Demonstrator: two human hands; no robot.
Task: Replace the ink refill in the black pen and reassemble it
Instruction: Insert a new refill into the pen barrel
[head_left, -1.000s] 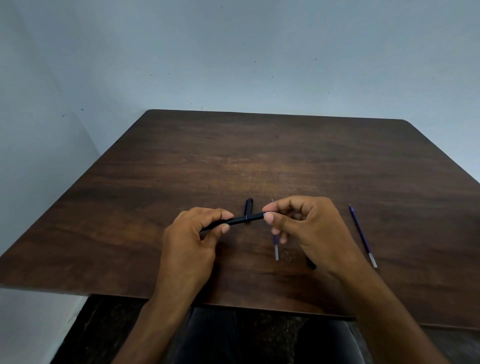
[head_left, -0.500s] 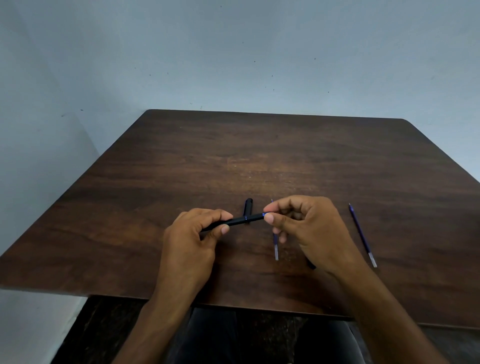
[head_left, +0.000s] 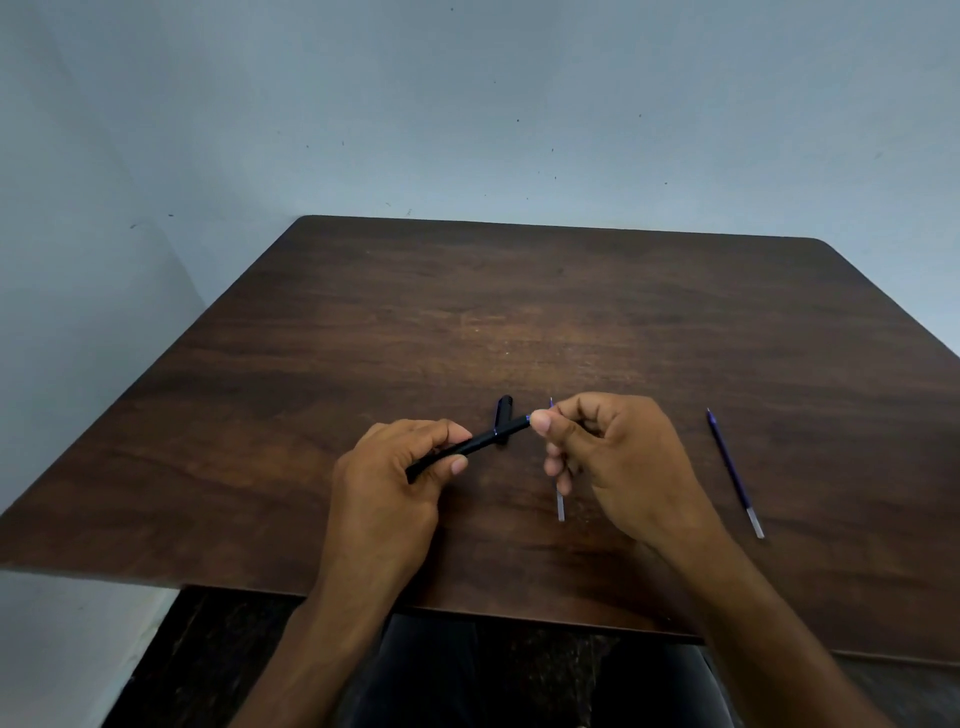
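Note:
I hold the black pen (head_left: 488, 439) just above the table, slanted up to the right. My left hand (head_left: 395, 483) grips its lower barrel. My right hand (head_left: 613, 462) pinches its upper right end between thumb and forefinger, where a bit of blue shows. A black pen cap (head_left: 504, 408) lies on the table behind the pen. One ink refill (head_left: 560, 506) lies under my right hand, mostly hidden, with its clear end showing below my fingers. A second blue refill (head_left: 733, 470) lies free to the right.
The dark wooden table (head_left: 519, 322) fills the view, with its near edge at my lap. A pale blue wall stands behind and to the left. Below the table edge I see dark cloth and floor.
Almost nothing has moved. My right fingers shift slightly at the pen's end, and both hands keep their hold.

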